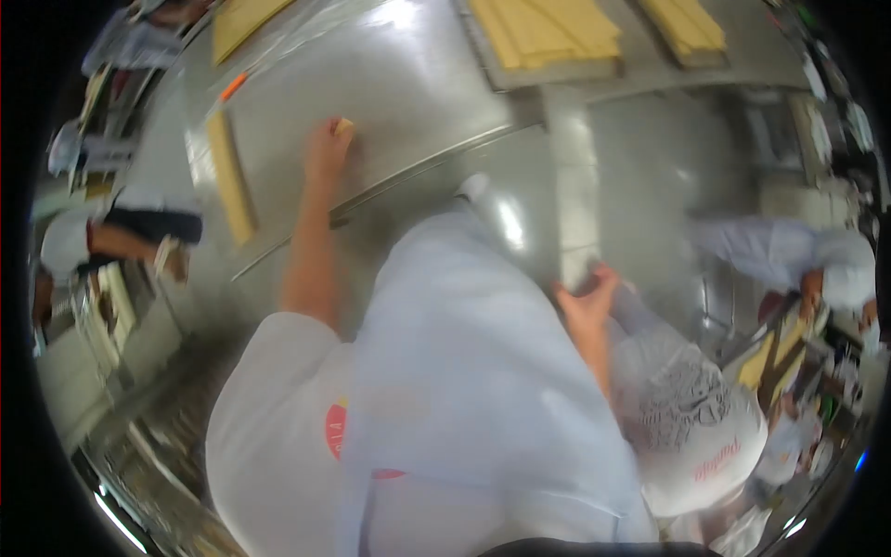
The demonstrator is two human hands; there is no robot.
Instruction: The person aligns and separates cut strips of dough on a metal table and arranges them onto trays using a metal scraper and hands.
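My left hand (329,148) is over the steel table, its fingers closed on a small yellow piece (344,125) that looks like dough. To the left of it lies a long yellow strip (228,176) at the table's side, with an orange-handled tool (234,86) just past the strip's far end. My right hand (590,295) is low beside my apron, away from the table, with thumb and fingers apart. I make out nothing held in it, though it is slightly blurred.
Stacks of yellow sheets (543,35) lie on a tray at the table's far side, with another stack (685,26) to the right. The steel table's edge (436,167) runs in front of me. Co-workers stand at left (74,243) and right (840,265).
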